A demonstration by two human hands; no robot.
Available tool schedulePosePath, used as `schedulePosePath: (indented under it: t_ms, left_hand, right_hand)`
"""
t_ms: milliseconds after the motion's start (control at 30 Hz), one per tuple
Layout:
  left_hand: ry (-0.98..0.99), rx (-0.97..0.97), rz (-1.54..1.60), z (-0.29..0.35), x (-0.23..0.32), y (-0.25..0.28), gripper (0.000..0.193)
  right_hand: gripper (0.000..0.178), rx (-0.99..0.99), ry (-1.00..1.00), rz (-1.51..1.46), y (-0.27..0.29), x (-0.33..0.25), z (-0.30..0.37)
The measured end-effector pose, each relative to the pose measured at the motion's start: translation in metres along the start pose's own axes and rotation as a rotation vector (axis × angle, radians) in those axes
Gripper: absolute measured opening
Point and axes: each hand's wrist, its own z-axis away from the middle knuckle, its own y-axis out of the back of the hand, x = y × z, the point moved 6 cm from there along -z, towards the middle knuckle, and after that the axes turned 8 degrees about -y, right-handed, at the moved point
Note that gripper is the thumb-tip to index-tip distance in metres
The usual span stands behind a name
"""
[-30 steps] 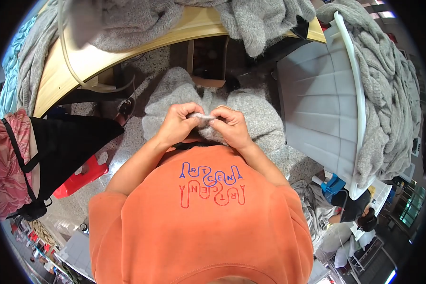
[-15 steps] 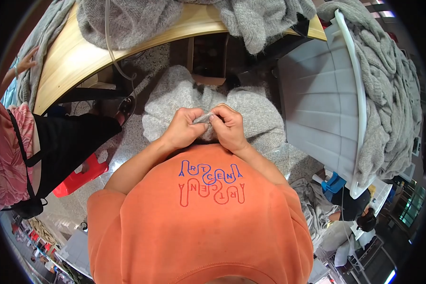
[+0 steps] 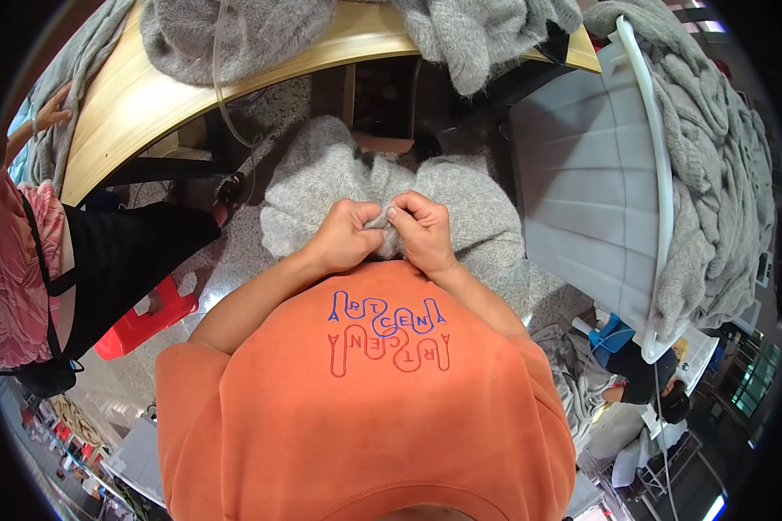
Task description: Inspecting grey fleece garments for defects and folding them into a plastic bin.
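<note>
A fuzzy grey knit garment [image 3: 308, 187] lies bunched over my lap. My left hand [image 3: 347, 236] pinches a small fold of it between thumb and fingers. Close beside it, my right hand [image 3: 423, 233] is closed on the same fold, its thumb pressed on the knit. Both hands nearly touch at the front of my body. The bit of knit between the fingertips is mostly hidden by them.
Ahead curves a wooden table [image 3: 169, 95] with grey knits [image 3: 239, 39] heaped on it and a clear tube [image 3: 220, 87] hanging down. At right stands a grey plastic bin [image 3: 582, 182] piled with knitwear [image 3: 712, 165]. A person and a red stool [image 3: 152, 319] are at left.
My hands have drawn slightly closer together on the fold, and less knit shows between them. The hanging tube has shifted a little to the right.
</note>
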Motion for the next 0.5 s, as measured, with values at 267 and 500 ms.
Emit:
schedulePosePath:
  t_ms: [267,500]
  left_hand:
    - [0.065,0.111,0.334,-0.005,-0.001,0.008,0.005]
    - [0.144,0.168,0.555,-0.002,-0.013,0.026,0.006]
  right_hand:
    - [0.007,-0.125,-0.125,-0.050,0.002,0.004,-0.009]
    - [0.031,-0.547,-0.188,0.601,0.024,0.016,0.002]
